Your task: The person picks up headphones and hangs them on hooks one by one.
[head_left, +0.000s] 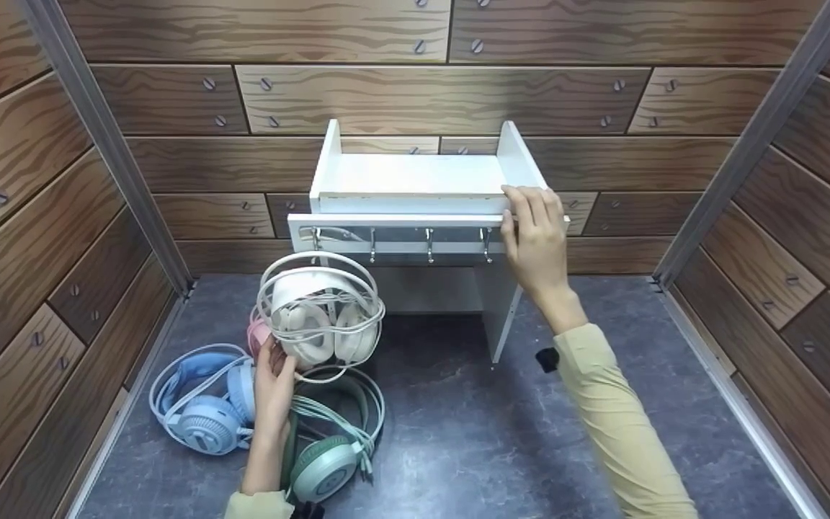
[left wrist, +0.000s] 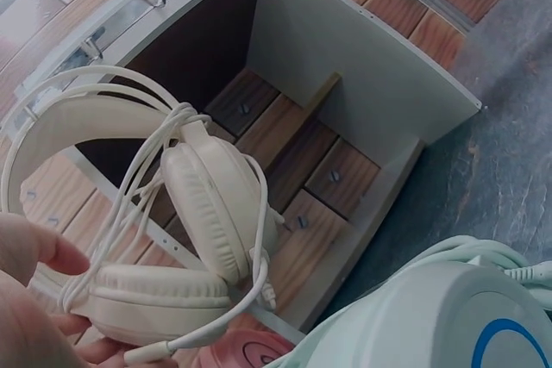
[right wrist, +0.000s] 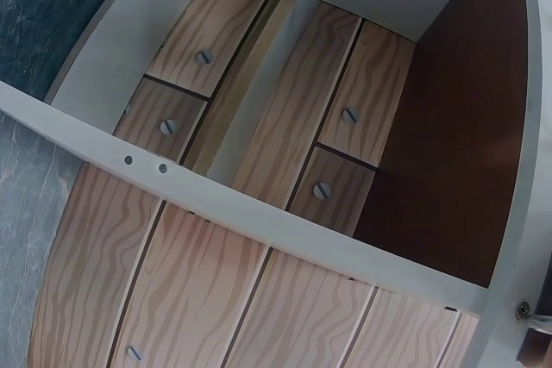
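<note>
My left hand (head_left: 274, 382) holds a pair of white headphones (head_left: 307, 331) by the lower ear cup, its cord wound round the headband and cups. Their headband overlaps the left end of the hook rail in the head view; whether it bears on the hook I cannot tell. The white shelf (head_left: 415, 173) has several metal hooks (head_left: 429, 245) along its front rail. At the shelf's right front corner, my right hand (head_left: 537, 238) grips the edge, fingers over the top and thumb at the rail. It is outside the right wrist view, which shows the shelf's underside.
Blue headphones (head_left: 206, 404) lie on the dark floor at the left. Green headphones (head_left: 328, 461) lie beside my left forearm. Pink headphones (head_left: 258, 331) show partly behind the white pair. Wood-patterned walls (head_left: 415, 94) surround the floor, with the shelf near the back wall.
</note>
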`<state>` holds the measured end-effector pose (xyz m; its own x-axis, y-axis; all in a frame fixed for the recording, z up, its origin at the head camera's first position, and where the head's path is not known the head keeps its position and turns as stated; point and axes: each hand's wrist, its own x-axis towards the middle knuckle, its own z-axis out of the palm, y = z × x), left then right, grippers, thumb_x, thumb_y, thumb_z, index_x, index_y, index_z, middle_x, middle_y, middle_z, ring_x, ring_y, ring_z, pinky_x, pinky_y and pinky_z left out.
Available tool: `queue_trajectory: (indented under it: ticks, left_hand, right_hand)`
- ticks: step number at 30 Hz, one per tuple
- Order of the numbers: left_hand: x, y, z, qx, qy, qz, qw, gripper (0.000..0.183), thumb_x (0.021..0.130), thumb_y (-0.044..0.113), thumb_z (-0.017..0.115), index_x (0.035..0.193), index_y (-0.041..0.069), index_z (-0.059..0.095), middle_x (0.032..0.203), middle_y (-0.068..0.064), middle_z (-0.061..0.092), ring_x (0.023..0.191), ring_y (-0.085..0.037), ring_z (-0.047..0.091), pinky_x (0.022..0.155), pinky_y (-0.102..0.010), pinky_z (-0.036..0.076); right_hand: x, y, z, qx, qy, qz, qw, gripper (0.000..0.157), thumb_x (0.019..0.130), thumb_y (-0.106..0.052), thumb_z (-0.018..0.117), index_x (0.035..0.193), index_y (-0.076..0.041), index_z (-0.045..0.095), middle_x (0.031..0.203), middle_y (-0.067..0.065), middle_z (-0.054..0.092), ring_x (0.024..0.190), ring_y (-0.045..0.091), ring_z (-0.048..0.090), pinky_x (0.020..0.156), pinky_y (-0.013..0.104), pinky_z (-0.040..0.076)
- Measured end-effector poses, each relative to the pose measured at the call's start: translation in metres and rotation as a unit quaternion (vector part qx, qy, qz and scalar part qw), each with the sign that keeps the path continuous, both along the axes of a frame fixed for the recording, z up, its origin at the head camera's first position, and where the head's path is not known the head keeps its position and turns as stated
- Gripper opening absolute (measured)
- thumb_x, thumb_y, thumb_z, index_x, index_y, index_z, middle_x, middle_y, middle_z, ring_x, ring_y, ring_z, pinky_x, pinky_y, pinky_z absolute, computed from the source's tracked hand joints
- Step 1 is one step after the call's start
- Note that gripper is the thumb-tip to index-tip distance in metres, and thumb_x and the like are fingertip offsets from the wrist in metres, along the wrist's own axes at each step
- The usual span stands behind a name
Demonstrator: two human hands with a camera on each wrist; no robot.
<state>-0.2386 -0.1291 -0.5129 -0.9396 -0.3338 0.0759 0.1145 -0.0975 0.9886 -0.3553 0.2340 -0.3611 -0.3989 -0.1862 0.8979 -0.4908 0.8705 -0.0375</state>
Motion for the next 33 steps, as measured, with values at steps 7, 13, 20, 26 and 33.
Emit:
queue_trajectory:
  ticks: [7,13,20,26,33]
  left_hand:
    - [0.005,-0.007,-0.003,0.000,0.014,0.040,0.9991,0.050,0.091,-0.002,0.044,0.139,-0.001,0.032,0.137,-0.023,0.039,0.128,-0.032,0.036,0.105,-0.041,0.030]
    - [0.014,-0.016,-0.006,0.011,0.022,0.080,0.9965,0.037,0.092,0.000,0.045,0.129,0.000,0.045,0.129,-0.016,0.048,0.119,-0.023,0.045,0.092,-0.022,0.042]
    - [0.023,-0.034,-0.026,0.059,0.099,0.034,0.9927,0.027,0.093,0.011,0.051,0.117,0.000,0.055,0.114,-0.020,0.057,0.097,-0.019,0.060,0.074,-0.025,0.053]
    - [0.038,-0.040,-0.023,-0.001,0.055,0.067,0.9962,0.024,0.094,0.015,0.051,0.110,-0.001,0.060,0.099,-0.011,0.066,0.082,-0.016,0.063,0.067,-0.029,0.054]
    - [0.050,-0.054,-0.042,-0.031,0.029,0.076,0.9962,0.026,0.093,0.022,0.054,0.109,0.002,0.061,0.097,-0.007,0.067,0.079,-0.015,0.062,0.063,-0.024,0.053]
  right_hand:
    - [0.000,0.000,0.000,-0.003,0.006,0.001,1.000,0.036,0.094,-0.023,0.039,0.124,-0.011,0.054,0.113,0.006,0.055,0.114,0.023,0.043,0.109,0.037,0.022]
    - [-0.001,0.001,0.000,-0.007,0.012,0.001,1.000,0.035,0.094,-0.023,0.041,0.124,-0.011,0.055,0.112,0.006,0.056,0.113,0.023,0.043,0.109,0.037,0.022]
    - [-0.002,0.001,-0.001,-0.005,0.014,0.001,1.000,0.035,0.094,-0.023,0.041,0.124,-0.012,0.055,0.112,0.005,0.056,0.113,0.023,0.043,0.109,0.037,0.023]
    - [0.000,0.001,0.000,-0.003,0.009,0.005,1.000,0.036,0.094,-0.022,0.041,0.125,-0.010,0.055,0.113,0.006,0.055,0.113,0.023,0.043,0.109,0.037,0.023]
    - [0.000,0.000,0.001,-0.007,0.008,0.009,1.000,0.035,0.094,-0.022,0.042,0.125,-0.010,0.055,0.113,0.007,0.056,0.113,0.023,0.043,0.109,0.036,0.023]
